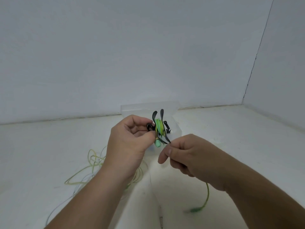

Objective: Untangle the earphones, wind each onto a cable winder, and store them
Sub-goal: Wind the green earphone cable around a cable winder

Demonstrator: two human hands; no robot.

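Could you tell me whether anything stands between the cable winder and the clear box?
Nothing visible does. The left hand holds the cable winder just in front of the clear box; the right hand pinches the green cable, whose end hangs loose.

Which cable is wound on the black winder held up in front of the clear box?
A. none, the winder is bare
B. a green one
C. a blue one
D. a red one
B: turns of green cable wrap the middle of the black winder, which the left hand grips, while the right hand pinches the same cable by the winder's lower end.
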